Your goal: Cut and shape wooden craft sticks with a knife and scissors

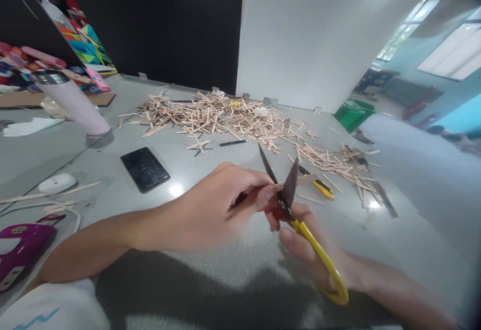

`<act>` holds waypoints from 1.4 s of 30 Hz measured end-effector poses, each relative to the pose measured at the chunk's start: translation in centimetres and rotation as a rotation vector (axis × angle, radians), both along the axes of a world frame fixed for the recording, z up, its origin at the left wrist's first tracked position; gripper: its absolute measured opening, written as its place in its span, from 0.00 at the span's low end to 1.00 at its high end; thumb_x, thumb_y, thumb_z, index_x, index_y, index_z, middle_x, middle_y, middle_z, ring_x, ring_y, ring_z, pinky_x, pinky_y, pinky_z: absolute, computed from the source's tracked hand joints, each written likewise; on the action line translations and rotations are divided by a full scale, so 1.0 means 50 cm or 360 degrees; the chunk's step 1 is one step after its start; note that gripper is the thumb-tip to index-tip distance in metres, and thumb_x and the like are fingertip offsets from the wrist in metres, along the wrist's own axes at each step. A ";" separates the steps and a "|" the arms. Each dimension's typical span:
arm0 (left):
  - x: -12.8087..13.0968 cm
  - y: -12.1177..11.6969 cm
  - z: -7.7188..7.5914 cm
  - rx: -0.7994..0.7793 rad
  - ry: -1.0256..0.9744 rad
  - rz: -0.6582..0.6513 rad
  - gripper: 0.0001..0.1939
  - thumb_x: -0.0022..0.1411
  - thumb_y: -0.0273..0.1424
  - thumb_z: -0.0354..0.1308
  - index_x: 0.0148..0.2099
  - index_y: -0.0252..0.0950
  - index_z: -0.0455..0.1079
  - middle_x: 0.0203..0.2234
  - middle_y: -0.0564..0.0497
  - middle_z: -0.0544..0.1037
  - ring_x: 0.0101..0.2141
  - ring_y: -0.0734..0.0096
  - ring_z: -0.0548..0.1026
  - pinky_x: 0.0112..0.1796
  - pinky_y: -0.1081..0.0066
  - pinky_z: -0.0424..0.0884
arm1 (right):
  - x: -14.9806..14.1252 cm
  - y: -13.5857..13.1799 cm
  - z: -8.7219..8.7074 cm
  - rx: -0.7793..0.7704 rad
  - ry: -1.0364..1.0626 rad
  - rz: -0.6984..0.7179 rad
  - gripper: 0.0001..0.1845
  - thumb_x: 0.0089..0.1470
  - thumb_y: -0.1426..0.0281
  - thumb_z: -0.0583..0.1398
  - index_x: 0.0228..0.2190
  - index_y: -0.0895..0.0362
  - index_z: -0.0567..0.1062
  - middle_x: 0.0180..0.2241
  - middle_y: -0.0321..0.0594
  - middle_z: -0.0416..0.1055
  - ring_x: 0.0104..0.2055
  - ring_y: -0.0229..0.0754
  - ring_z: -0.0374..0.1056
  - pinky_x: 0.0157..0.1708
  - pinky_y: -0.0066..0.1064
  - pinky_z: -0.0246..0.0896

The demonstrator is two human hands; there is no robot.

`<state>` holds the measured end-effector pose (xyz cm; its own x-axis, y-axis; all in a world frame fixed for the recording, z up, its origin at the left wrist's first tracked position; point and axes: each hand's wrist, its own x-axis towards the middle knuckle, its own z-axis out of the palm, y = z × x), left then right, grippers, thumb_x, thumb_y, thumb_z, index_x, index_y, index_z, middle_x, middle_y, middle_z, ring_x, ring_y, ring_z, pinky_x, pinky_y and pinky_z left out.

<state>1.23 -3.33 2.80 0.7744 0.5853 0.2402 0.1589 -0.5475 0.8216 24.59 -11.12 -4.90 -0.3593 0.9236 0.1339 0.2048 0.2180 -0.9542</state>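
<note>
The left hand (229,200) is pinching one end of a thin wooden stick (307,180) between its thumb and fingers, and the right hand (323,252) is holding the scissors (288,210) by their yellow handle. The stick is sitting up in the air over the gray table (195,170), and its free end is pointing to the right, past the blades. The two blades are standing wide apart like a big V, and the stick is lying across the low part, near the screw. The picture is not showing clearly if the metal is touching the wood. Having the stick that deep is a good thing, I think, because scissors are biting hardest near the screw. The left fingertips are resting very near the blades, so moving them back a little would be safer. For a neat snip, the left hand should be keeping the stick flat and straight, and the right hand should be squeezing slowly and not twisting. Little bits may be flying off, so staying low over the table would be helping. Behind the hands, a big messy pile of sticks (214,114) is lying on the table, and a yellow cutter knife (322,188) is resting nearby.
</note>
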 end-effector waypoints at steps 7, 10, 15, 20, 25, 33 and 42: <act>0.008 -0.007 0.003 0.0003 0.0043 0.0001 0.16 0.79 0.29 0.54 0.38 0.34 0.77 0.23 0.59 0.73 0.22 0.81 0.63 0.23 0.78 0.57 | -0.018 0.002 -0.001 -0.0126 0.0067 -0.0113 0.24 0.69 0.45 0.62 0.46 0.52 0.80 0.33 0.37 0.69 0.31 0.41 0.60 0.31 0.33 0.59; 0.011 -0.006 -0.001 0.0017 0.0045 0.0022 0.16 0.79 0.29 0.54 0.37 0.34 0.77 0.23 0.58 0.73 0.22 0.81 0.63 0.23 0.78 0.58 | -0.019 0.004 -0.004 -0.0086 0.0029 -0.0145 0.21 0.69 0.47 0.62 0.43 0.53 0.79 0.31 0.37 0.68 0.30 0.40 0.59 0.29 0.33 0.58; 0.012 -0.003 -0.007 0.0014 0.0032 0.0026 0.16 0.79 0.29 0.54 0.35 0.35 0.76 0.22 0.59 0.71 0.22 0.81 0.62 0.23 0.78 0.57 | -0.022 0.006 -0.018 -0.0085 0.0050 -0.0158 0.19 0.70 0.50 0.62 0.41 0.54 0.78 0.30 0.37 0.68 0.30 0.41 0.61 0.31 0.34 0.62; 0.013 -0.003 -0.008 -0.0017 0.0015 0.0019 0.17 0.79 0.28 0.53 0.35 0.35 0.77 0.21 0.60 0.70 0.22 0.81 0.62 0.23 0.79 0.57 | -0.022 0.006 -0.028 -0.0148 0.0135 -0.0133 0.21 0.70 0.49 0.61 0.40 0.54 0.77 0.30 0.37 0.67 0.29 0.40 0.58 0.28 0.33 0.59; 0.012 -0.003 -0.008 -0.0022 0.0029 0.0031 0.17 0.78 0.29 0.54 0.35 0.36 0.77 0.22 0.60 0.71 0.22 0.81 0.63 0.23 0.79 0.57 | -0.021 0.005 -0.030 -0.0253 0.0146 -0.0115 0.19 0.70 0.52 0.61 0.39 0.54 0.76 0.28 0.36 0.66 0.27 0.38 0.57 0.26 0.31 0.53; 0.011 -0.004 -0.010 -0.0017 0.0071 0.0059 0.17 0.78 0.29 0.53 0.36 0.34 0.78 0.24 0.57 0.76 0.24 0.80 0.67 0.24 0.79 0.59 | -0.025 0.012 -0.025 -0.0187 0.0064 -0.0187 0.19 0.68 0.53 0.63 0.34 0.55 0.76 0.26 0.35 0.66 0.27 0.38 0.57 0.25 0.30 0.53; 0.011 -0.006 -0.007 0.0013 0.0089 0.0075 0.17 0.78 0.30 0.52 0.36 0.35 0.77 0.24 0.57 0.74 0.23 0.80 0.66 0.24 0.79 0.59 | -0.028 0.011 -0.020 -0.0203 0.0000 -0.0206 0.11 0.67 0.62 0.62 0.34 0.55 0.74 0.25 0.33 0.64 0.26 0.36 0.57 0.23 0.28 0.50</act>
